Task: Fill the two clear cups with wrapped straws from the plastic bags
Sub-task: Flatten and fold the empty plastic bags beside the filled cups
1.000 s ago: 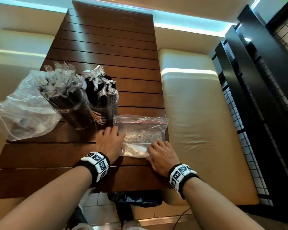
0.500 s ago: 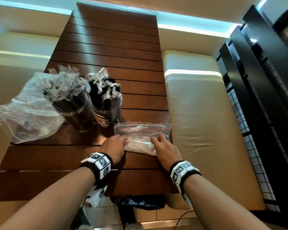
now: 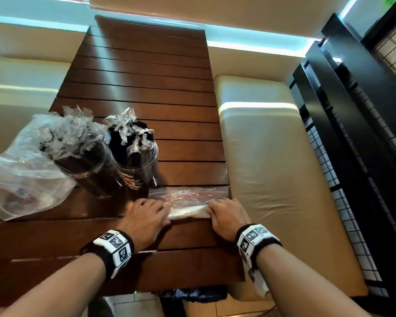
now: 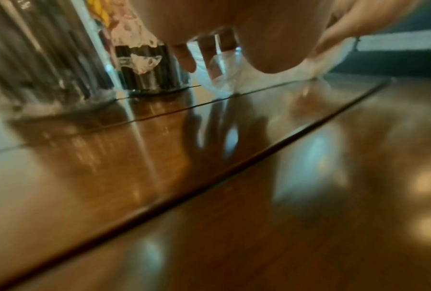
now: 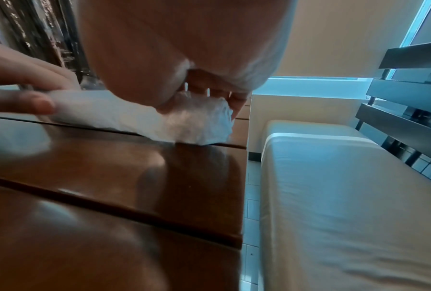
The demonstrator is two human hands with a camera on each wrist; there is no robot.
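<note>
Zip bag (image 3: pixel 188 203) lies empty by the table's (image 3: pixel 146 92) near right edge, both cups (image 3: pixel 133 165) full; our left hand (image 3: pixel 144 217) and right hand (image 3: pixel 226 218) curl around its roll, so we should roll evenly and tight.

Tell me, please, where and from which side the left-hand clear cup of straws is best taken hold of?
Probably around the bare lower wall of the left cup, coming from the near side. The wrapped straws bristle out of its mouth, the crumpled plastic bag lies against its left, and the second cup stands close on its right.
</note>
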